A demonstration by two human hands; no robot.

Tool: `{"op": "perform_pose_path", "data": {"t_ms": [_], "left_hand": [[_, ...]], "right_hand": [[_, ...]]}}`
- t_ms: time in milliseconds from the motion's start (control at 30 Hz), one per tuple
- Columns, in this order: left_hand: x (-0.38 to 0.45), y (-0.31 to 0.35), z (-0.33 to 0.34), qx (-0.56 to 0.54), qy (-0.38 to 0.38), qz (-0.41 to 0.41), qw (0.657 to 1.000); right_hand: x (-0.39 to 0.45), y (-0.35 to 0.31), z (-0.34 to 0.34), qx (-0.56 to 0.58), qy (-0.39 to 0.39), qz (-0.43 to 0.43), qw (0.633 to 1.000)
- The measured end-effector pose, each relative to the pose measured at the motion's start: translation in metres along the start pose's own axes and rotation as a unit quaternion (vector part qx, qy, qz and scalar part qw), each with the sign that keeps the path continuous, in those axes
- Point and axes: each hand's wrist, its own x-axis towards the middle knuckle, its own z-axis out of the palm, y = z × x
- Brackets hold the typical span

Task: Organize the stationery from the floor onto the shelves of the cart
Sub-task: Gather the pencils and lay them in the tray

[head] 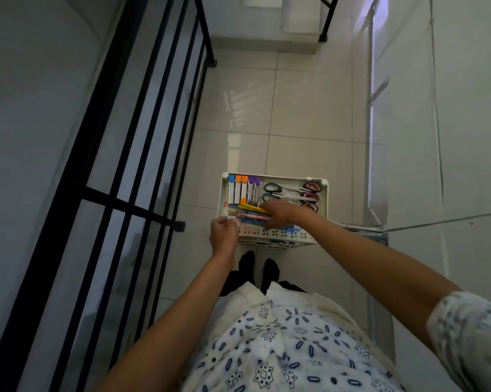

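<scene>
A white cart (323, 210) stands on the tiled floor in front of my feet. Its top shelf holds a row of clips with coloured tops (244, 189) at the far left and several scissors (292, 193) at the far right. A bundle of coloured pens (250, 215) lies across the near left part of the shelf. My right hand (281, 215) reaches over the shelf and its fingers curl round the right end of the pens. My left hand (224, 234) hovers at the cart's near left corner with fingers loosely curled, holding nothing that I can see.
A black metal railing (142, 165) runs along the left. A white metal frame (370, 137) stands close to the cart on the right. A black table leg (325, 26) stands at the far end. My feet in black socks (257, 271) are just before the cart.
</scene>
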Motion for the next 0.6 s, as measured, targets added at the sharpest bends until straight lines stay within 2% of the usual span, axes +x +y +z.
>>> {"op": "perform_pose_path", "data": {"t_ms": [67, 133, 200, 267, 367, 600], "left_hand": [[0.003, -0.003, -0.012, 0.063, 0.036, 0.068, 0.995], [0.005, -0.007, -0.017, 0.137, 0.013, 0.169, 0.976], [0.006, -0.009, -0.016, 0.235, -0.014, 0.276, 0.932], [0.009, -0.010, -0.013, 0.335, -0.049, 0.349, 0.874], [0.016, -0.010, -0.009, 0.437, -0.109, 0.388, 0.804], [0.025, -0.011, -0.006, 0.505, -0.154, 0.414, 0.742]], "right_hand": [[0.005, -0.002, 0.004, -0.033, -0.007, 0.005, 0.999], [0.009, -0.007, 0.007, -0.053, -0.018, 0.005, 0.998], [0.013, -0.010, 0.010, -0.059, -0.023, -0.005, 0.998], [0.015, -0.013, 0.014, -0.050, -0.019, -0.014, 0.998], [0.012, -0.012, 0.019, -0.030, 0.004, -0.026, 0.999], [-0.005, 0.002, 0.020, 0.028, 0.095, 0.010, 0.995]]}}
